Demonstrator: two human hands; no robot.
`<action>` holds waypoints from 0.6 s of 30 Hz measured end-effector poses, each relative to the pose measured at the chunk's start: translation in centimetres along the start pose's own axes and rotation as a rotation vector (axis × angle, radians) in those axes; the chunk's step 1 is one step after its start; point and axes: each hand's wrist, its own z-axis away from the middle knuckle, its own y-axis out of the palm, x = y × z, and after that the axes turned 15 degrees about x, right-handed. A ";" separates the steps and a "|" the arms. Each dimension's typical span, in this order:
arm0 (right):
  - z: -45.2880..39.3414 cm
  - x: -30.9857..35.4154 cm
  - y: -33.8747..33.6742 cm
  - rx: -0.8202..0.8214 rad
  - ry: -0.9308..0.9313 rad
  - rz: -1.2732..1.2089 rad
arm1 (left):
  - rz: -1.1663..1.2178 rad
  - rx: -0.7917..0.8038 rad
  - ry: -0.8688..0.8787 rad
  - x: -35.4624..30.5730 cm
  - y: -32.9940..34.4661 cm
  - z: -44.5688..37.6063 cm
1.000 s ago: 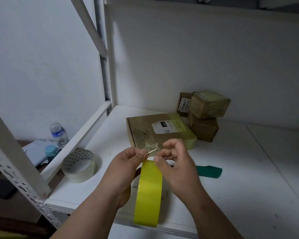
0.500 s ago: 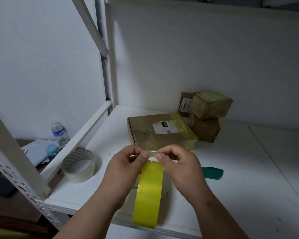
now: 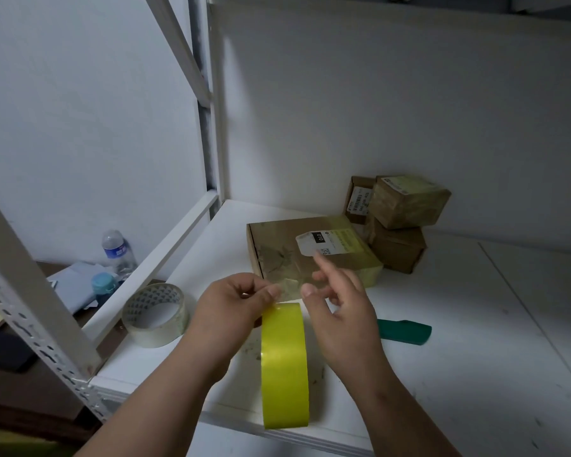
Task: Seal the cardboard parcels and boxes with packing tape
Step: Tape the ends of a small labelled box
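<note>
A person's left hand [image 3: 234,303] pinches the top of an upright yellow tape roll [image 3: 284,364] above the shelf's [image 3: 475,341] near edge — right hand [image 3: 340,311] loose-fingered, gripping nothing, just beside it — the flat box [image 3: 310,255] lying straight ahead, nearer the right.

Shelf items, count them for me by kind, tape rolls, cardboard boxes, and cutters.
Tape rolls: 2, yellow roll, clear roll
Cardboard boxes: 4, flat box, top box, lower box, back box
Cutters: 1, green cutter
Total: 7
</note>
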 end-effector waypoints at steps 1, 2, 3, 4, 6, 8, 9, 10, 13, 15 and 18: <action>0.3 -0.1 0.1 0.021 0.031 -0.035 | 0.049 -0.052 -0.015 0.3 -0.4 -0.2; 0.6 -0.3 0.1 0.054 0.057 -0.069 | 0.098 -0.102 -0.032 0.6 -0.9 -0.4; 1.0 -0.4 0.1 0.108 0.077 -0.087 | 0.149 -0.151 -0.054 0.9 -1.4 -0.5; 1.4 -0.6 0.3 0.192 0.101 -0.084 | 0.205 -0.193 -0.076 1.3 -1.9 -0.6; 2.1 -0.7 1.2 0.400 0.143 -0.021 | 0.301 -0.270 -0.124 2.0 -2.7 -0.7; 2.5 -0.5 2.6 0.527 0.105 0.084 | 0.273 -0.302 -0.146 2.7 -3.5 -0.8; 2.5 -0.2 3.1 0.546 0.069 0.129 | 0.189 -0.305 -0.143 2.9 -4.1 -0.9; 2.4 0.1 3.4 0.548 0.025 0.193 | 0.067 -0.305 -0.132 2.9 -4.6 -1.0; 1.5 1.6 3.9 0.525 -0.122 0.523 | -0.374 -0.303 -0.092 1.6 -6.2 -1.4; 1.2 2.1 5.0 0.511 -0.202 0.686 | -0.555 -0.311 -0.050 0.5 -6.8 -1.7; 0.7 1.6 7.3 0.619 -0.221 0.926 | -0.607 -0.264 0.014 -0.4 -6.7 -2.1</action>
